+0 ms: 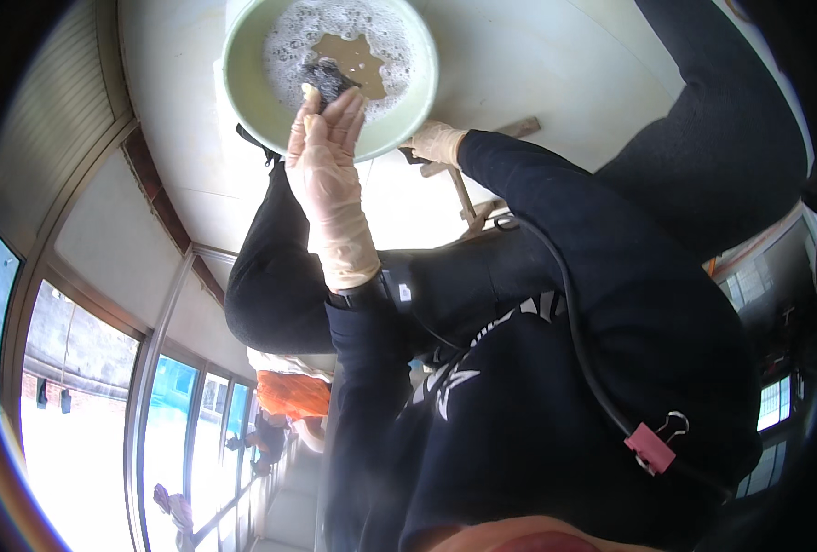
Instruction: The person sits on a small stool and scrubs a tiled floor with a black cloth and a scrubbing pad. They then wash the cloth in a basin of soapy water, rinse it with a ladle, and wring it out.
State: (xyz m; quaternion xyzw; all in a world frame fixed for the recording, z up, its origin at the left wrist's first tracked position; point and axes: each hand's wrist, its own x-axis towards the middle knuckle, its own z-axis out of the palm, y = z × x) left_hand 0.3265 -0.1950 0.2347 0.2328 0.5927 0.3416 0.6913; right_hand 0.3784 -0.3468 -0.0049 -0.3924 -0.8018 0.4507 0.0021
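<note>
My left hand (326, 155), in a thin translucent glove, pinches a wet dark grey wad (328, 83) whose exact material I cannot tell. It is held over a pale green basin (241, 69), at the near side of the opening. Inside the basin lies murky brown water (367, 62) ringed by white suds (298, 27). My right hand (437, 141), gloved the same way, is at the basin's right outer edge. The rim hides its fingers, so its grip is unclear. A small dark thing (415, 157) shows just below that hand.
Wooden legs of a stool or stand (460, 190) show beyond my right wrist, above the pale tiled floor (519, 55). A black cable (574, 310) with a pink binder clip (650, 448) runs down my chest. Windows (81, 345) line the left, near an orange bag or cloth (291, 395).
</note>
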